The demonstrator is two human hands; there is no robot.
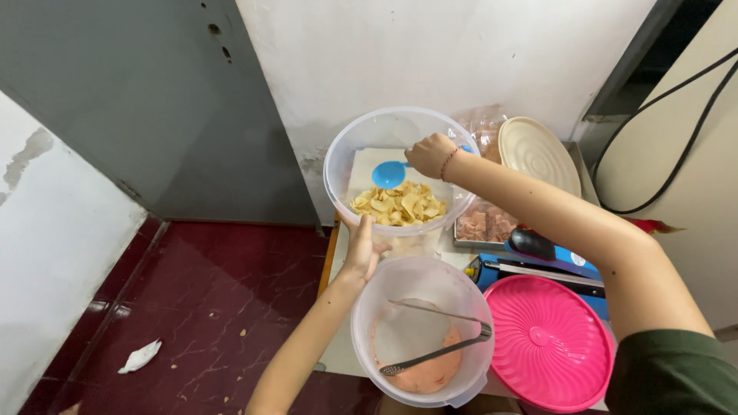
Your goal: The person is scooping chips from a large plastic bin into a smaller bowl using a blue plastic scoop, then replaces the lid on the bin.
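Left hand [361, 250]: reaching up from below, fingers curling against the near wall of the clear tub [338, 165]. Right hand [430, 154]: extending across, closing in a fist over the tub's far rim.

Low table [332, 261], wooden edge showing at its left side. On it: clear tub of yellow chips [400, 206] at 12 o'clock; clear tub with tongs [421, 338] at 6; pink lid [550, 342] at 4; blue sealing machine [538, 265] at 3; tray of pinkish pieces [484, 224] at 1. Red tiled floor [207, 300] at 9: crumpled white paper [139, 357].
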